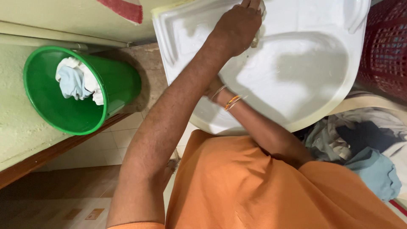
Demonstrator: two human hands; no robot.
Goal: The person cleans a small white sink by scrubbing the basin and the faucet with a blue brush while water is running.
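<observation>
A white washbasin fills the top of the view, wet inside. My left hand reaches across it to the back rim, fingers curled over something small and pale at the frame's top edge; what it is stays unclear. My right hand lies by the basin's near left rim, almost wholly hidden under my left forearm. Only the right wrist, with thin bangles, shows. An orange shirt covers the bottom of the view.
A green bucket holding white and pale blue cloths stands on a ledge to the left. A red plastic laundry basket is at the top right, above a heap of clothes. Tiled floor lies below the basin.
</observation>
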